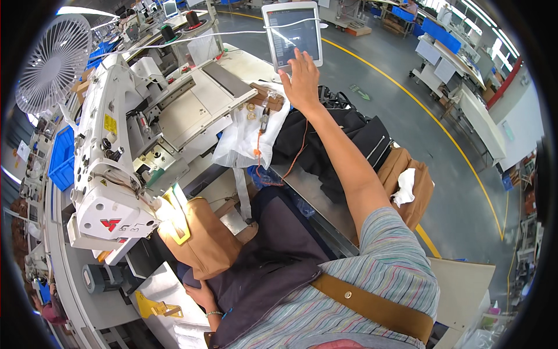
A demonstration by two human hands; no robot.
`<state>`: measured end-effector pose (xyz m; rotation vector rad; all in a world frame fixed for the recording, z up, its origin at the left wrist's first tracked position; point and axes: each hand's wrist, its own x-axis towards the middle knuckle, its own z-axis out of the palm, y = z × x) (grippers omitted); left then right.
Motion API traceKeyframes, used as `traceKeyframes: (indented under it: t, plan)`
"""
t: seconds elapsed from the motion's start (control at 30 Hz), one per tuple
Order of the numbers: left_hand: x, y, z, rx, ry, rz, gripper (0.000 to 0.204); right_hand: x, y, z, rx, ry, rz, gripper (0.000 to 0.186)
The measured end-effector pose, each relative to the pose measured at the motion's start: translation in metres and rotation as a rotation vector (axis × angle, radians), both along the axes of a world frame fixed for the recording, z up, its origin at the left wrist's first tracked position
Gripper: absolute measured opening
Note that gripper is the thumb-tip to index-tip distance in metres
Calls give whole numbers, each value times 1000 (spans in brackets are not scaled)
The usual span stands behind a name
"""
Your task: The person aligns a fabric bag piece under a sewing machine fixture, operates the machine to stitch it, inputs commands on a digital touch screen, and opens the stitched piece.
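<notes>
My right hand (302, 81) reaches forward to a white-framed tablet (294, 29). Its fingers are stretched and apart, and the fingertips are at the lower part of the screen; whether they touch it I cannot tell. My left hand (201, 295) rests low by my leg, just below a brown fabric bag (210, 238). The left fingers look loosely spread, partly shaded, with nothing seen in them. The bag hangs from the head of a white sewing machine (110, 203), with a yellow template (176, 218) on it under the bright lamp.
Black fabric pieces (331, 139) and a brown bag (407, 180) with a white scrap lie to the right. White plastic (241, 136) covers the table corner, with an orange cord nearby. A fan (53, 64) and blue bin (61, 158) stand left; a yellow template (157, 305) lies below.
</notes>
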<state>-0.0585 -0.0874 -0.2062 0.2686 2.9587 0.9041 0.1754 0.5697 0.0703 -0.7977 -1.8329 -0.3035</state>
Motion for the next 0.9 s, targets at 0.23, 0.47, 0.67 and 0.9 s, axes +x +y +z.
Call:
traceKeyframes:
  t: [0.23,0.47,0.67,0.9]
  plan:
    - [3,0,2,-11,-8,9,102,-15,-2,18,-3,-33,45,43]
    - [-2,-2,-5,-127,38,21,95,-18,8,35,20,-35,43,42]
    - [-3,-2,-7,-106,35,22,94,-27,19,49,45,-55,31,41]
    - [-1,-2,-2,-67,-10,22,99,-41,24,61,83,-44,-4,41]
